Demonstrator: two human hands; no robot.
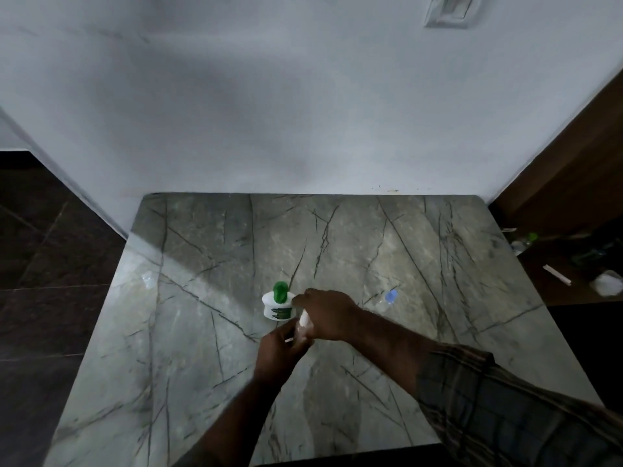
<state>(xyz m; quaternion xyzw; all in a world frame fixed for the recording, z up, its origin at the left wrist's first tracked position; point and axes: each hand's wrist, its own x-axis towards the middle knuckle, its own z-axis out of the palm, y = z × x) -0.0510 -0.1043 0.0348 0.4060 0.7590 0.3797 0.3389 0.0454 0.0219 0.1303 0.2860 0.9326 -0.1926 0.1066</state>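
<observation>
A small white bottle (277, 306) with a green cap and green label stands upright near the middle of the grey marble table (202, 332). Just right of it, my two hands meet around a small pale object (304, 321), white at its top end. My left hand (278, 348) grips its lower part from below. My right hand (325, 315) curls over its top; its fingers reach close to the bottle's shoulder. The frame is blurred, so I cannot tell what the pale object is.
A small clear bottle with a blue cap (390, 296) lies on the table to the right. A white wall (303, 112) runs along the table's far edge. Beyond the right edge, on a dark lower surface, sit a green-capped bottle (526, 242) and white scraps (606, 283).
</observation>
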